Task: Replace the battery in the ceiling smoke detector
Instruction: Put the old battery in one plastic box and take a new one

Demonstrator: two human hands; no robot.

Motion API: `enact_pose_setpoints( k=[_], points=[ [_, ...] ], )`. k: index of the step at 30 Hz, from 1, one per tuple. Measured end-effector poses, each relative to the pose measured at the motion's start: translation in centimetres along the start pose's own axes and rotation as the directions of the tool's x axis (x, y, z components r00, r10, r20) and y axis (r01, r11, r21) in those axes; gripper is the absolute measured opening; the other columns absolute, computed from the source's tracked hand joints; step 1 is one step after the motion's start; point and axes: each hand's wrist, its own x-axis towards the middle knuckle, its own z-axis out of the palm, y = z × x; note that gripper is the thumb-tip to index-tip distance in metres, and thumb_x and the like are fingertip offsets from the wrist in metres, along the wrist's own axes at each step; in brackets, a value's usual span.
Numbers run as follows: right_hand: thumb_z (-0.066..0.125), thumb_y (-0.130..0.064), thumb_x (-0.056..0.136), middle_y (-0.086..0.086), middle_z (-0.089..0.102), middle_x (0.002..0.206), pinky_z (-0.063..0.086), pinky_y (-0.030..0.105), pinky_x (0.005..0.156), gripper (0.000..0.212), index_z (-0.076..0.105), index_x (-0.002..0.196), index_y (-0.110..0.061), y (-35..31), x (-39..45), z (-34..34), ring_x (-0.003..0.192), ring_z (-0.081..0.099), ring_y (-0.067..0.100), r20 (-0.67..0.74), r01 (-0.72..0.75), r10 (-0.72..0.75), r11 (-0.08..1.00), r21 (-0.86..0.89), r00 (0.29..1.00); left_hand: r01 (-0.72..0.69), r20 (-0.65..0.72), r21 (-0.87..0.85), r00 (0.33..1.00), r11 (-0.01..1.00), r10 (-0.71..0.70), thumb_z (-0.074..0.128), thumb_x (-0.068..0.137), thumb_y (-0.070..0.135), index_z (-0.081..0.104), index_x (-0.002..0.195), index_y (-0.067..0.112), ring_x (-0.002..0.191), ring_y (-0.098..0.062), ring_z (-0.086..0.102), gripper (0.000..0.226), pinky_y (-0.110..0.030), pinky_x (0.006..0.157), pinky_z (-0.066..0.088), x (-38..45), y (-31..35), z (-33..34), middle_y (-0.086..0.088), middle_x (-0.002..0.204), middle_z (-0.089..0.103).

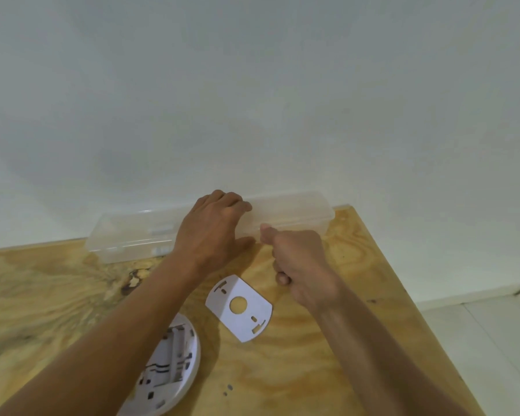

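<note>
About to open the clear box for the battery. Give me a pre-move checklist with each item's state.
1. Left hand on the clear plastic box lid: ok.
2. Right hand free: cannot tell, fist closed.
3. Box lid closed: ok.
4. Smoke detector lying back-up on table: ok.
5. Mounting plate off, set aside: ok.
6. Battery visible in box: cannot tell.

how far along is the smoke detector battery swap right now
Done: the smoke detector is down, lying back-side up on the plywood table, its mounting plate loose beside it. In hand: the left hand rests on the clear plastic box while the right hand, fisted, is at its front edge. Left: no battery is visible; fitting and remounting remain.
</note>
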Motion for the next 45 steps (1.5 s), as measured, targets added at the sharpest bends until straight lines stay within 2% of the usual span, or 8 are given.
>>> enact_pose_setpoints(
  k=[9,15,17,21,24,26,31,45],
  points=[
    [0.071,-0.031,0.088,-0.006,0.04,0.043,0.025,0.02,0.034,0.028,0.073,0.092,-0.003,-1.0,0.0,1.5,0.035,0.028,0.01,-0.035,-0.024,0.025,0.999,0.027,0.999,-0.033,-0.02,-0.012,0.999,0.999,0.033,0.082,0.077,0.046,0.066,0.13,0.016,0.119,-0.027,0.059,0.063,-0.038,0.099,0.046,0.1,-1.0,0.1,-0.003,0.129,0.069],
    [0.072,-0.023,0.086,-0.006,0.045,0.054,0.025,0.019,0.036,0.013,0.076,0.088,-0.011,-4.3,0.0,0.5,0.041,0.033,0.01,0.084,0.205,-0.19,0.95,-0.236,0.978,-0.059,-0.073,-0.07,0.996,0.996,0.054,0.088,0.067,0.041,0.028,0.144,0.026,0.113,-0.034,0.059,0.099,-0.041,0.092,0.052,0.0,-0.7,0.2,-0.01,0.138,0.057],
    [0.072,-0.017,0.084,-0.008,0.053,0.062,0.027,0.016,0.034,0.009,0.077,0.091,-0.017,-5.9,0.0,0.1,0.044,0.039,0.009,0.161,0.29,-0.244,0.864,-0.411,0.956,-0.086,-0.132,-0.022,0.988,0.996,0.082,0.091,0.062,0.042,0.028,0.14,0.024,0.119,-0.037,0.057,0.101,-0.044,0.098,0.051,-0.1,-0.8,0.3,-0.013,0.149,0.046],
    [0.063,-0.005,0.085,-0.005,0.059,0.087,0.041,0.02,0.047,0.041,0.065,0.124,-0.019,-8.5,0.9,-0.6,0.058,0.052,0.017,0.306,0.356,-0.191,0.629,-0.691,0.933,-0.07,-0.181,0.158,0.978,0.985,0.099,0.086,0.061,0.061,0.024,0.156,0.017,0.141,-0.04,0.042,0.122,-0.054,0.117,0.035,-0.4,-1.0,0.4,-0.018,0.162,0.031],
    [0.057,-0.002,0.088,0.005,0.058,0.13,0.045,0.024,0.079,0.052,0.054,0.137,-0.019,-8.9,2.2,-0.6,0.11,0.061,0.024,0.406,0.467,-0.232,0.399,-0.79,0.884,-0.021,-0.17,0.185,0.984,0.982,0.053,0.081,0.059,0.071,0.016,0.161,0.02,0.146,-0.039,0.035,0.13,-0.058,0.12,0.029,-0.5,-1.0,0.1,-0.015,0.166,0.025],
    [0.058,-0.004,0.091,0.006,0.053,0.138,0.039,0.024,0.084,0.048,0.054,0.136,-0.02,-8.3,3.2,-0.6,0.122,0.054,0.025,0.435,0.503,-0.281,0.253,-0.826,0.855,-0.004,-0.156,0.204,0.987,0.979,0.037,0.08,0.059,0.073,0.017,0.161,0.02,0.146,-0.04,0.034,0.131,-0.059,0.12,0.029,-0.3,-0.8,-0.1,-0.015,0.166,0.025],
    [0.065,0.0,0.086,0.008,0.058,0.124,0.039,0.025,0.078,0.043,0.061,0.125,-0.017,-7.1,5.1,-0.7,0.099,0.055,0.022,0.462,0.533,-0.317,0.192,-0.824,0.828,0.033,-0.147,0.225,0.989,0.974,0.0,0.077,0.06,0.075,0.018,0.161,0.019,0.146,-0.039,0.034,0.13,-0.059,0.12,0.026,-0.4,-0.4,-0.2,-0.013,0.165,0.026],
    [0.053,0.013,0.079,0.011,0.065,0.106,0.057,0.039,0.082,0.048,0.064,0.115,-0.016,-6.1,4.8,-1.4,0.093,0.065,0.023,0.455,0.591,-0.509,0.14,-0.794,0.731,0.06,-0.154,0.27,0.988,0.961,-0.018,0.083,0.055,0.072,0.019,0.16,0.02,0.143,-0.038,0.037,0.134,-0.061,0.12,0.026,-0.5,-0.2,0.0,-0.012,0.162,0.031]
  ],
)
